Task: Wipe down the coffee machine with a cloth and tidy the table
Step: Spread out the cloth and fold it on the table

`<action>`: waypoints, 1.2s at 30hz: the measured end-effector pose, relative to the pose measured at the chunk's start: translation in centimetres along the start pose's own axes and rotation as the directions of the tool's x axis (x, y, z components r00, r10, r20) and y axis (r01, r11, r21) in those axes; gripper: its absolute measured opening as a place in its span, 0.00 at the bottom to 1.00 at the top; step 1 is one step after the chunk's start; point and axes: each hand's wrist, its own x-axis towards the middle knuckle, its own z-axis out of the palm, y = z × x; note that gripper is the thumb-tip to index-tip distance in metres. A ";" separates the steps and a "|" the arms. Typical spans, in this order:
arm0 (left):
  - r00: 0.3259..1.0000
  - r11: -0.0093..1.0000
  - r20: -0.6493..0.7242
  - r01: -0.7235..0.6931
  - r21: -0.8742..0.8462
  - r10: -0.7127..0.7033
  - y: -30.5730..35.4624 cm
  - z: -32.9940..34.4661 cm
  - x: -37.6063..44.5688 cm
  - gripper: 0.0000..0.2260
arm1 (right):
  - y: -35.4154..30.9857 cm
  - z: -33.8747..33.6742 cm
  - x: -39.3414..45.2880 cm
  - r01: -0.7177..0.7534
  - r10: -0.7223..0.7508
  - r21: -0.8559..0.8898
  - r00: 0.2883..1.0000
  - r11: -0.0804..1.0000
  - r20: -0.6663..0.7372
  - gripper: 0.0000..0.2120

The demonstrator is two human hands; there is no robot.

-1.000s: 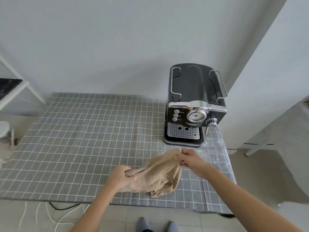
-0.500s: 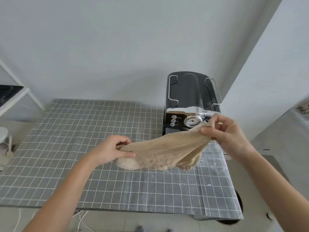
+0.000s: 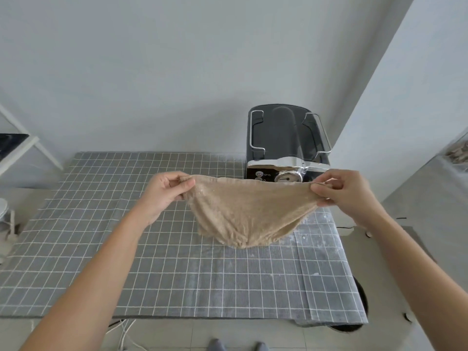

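A beige cloth (image 3: 247, 215) hangs stretched between my two hands above the table. My left hand (image 3: 166, 192) pinches its left corner and my right hand (image 3: 345, 193) pinches its right corner. The cloth sags in the middle and hides the lower front of the coffee machine (image 3: 283, 143). That black and chrome machine stands at the table's back right, against the wall. Its gauge and two buttons show just above the cloth's top edge.
The table wears a grey checked tablecloth (image 3: 101, 224), with pale dusty marks on its right part. A white shelf frame (image 3: 27, 148) stands at the left. A white wall corner rises right of the machine. White cables (image 3: 124, 333) lie on the floor under the front edge.
Both hands lifted the cloth off the table and pulled it apart. It went from a bunched heap to a spread sheet held in front of the machine.
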 end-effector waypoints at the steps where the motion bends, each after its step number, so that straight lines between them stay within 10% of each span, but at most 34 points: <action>1: 1.000 1.000 -0.012 -0.025 -0.014 0.025 0.5 -0.3 -0.2 0.04 | -0.3 -0.3 -0.2 0.033 -0.033 0.015 0.999 0.999 0.006 0.02; 7: 0.998 1.000 0.064 -0.011 -0.002 0.011 -0.9 -1.6 -4.8 0.12 | 0.7 -1.0 -4.1 0.068 -0.087 0.118 0.982 0.991 0.167 0.06; 17: 0.854 0.872 0.196 0.446 0.202 -0.482 -16.4 1.2 -14.8 0.24 | 14.8 3.8 -10.6 -0.248 0.397 -0.329 0.742 0.911 0.540 0.04; 22: 0.867 0.866 0.047 0.491 0.093 -0.496 -16.7 1.3 -12.0 0.10 | 15.3 5.8 -7.3 -0.224 0.375 -0.345 0.798 0.911 0.472 0.09; 26: 0.898 0.882 -0.123 0.439 0.170 -0.423 -16.6 2.2 -6.3 0.08 | 15.1 7.7 -2.4 -0.199 0.292 -0.338 0.923 0.920 0.250 0.03; 30: 0.937 0.754 -0.251 0.344 0.559 -0.242 -17.8 5.0 -1.5 0.21 | 16.9 10.1 -0.5 -0.302 0.453 -0.555 0.878 0.775 0.155 0.20; 36: 0.975 0.656 0.220 -0.184 0.732 0.028 -17.9 15.3 2.9 0.21 | 18.5 12.8 -5.8 -0.616 0.707 -0.570 0.702 0.544 -0.084 0.16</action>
